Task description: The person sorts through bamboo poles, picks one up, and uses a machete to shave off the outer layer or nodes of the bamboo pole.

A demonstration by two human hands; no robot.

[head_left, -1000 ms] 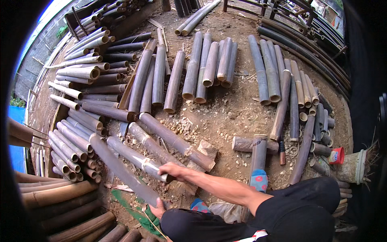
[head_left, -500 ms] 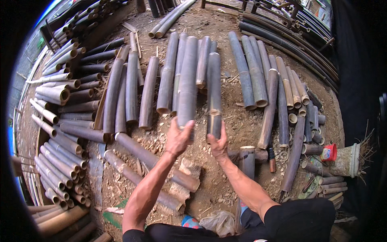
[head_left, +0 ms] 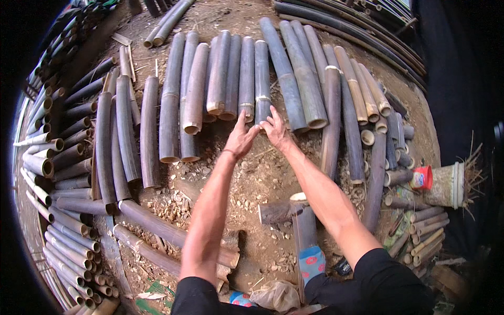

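The left hand [head_left: 242,139] and right hand [head_left: 278,135] are straddling near edges of two bamboo tubes [head_left: 262,65] lying in the row; whether either grip is clasping, I can't tell. Chip-strewn floor [head_left: 252,181] is leaving room nearer.

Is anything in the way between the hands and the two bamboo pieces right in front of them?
No, nothing visible. The left hand is at the near end of the left bamboo piece, and the right hand is at the near end of the right bamboo piece. Other bamboo pieces lie alongside.
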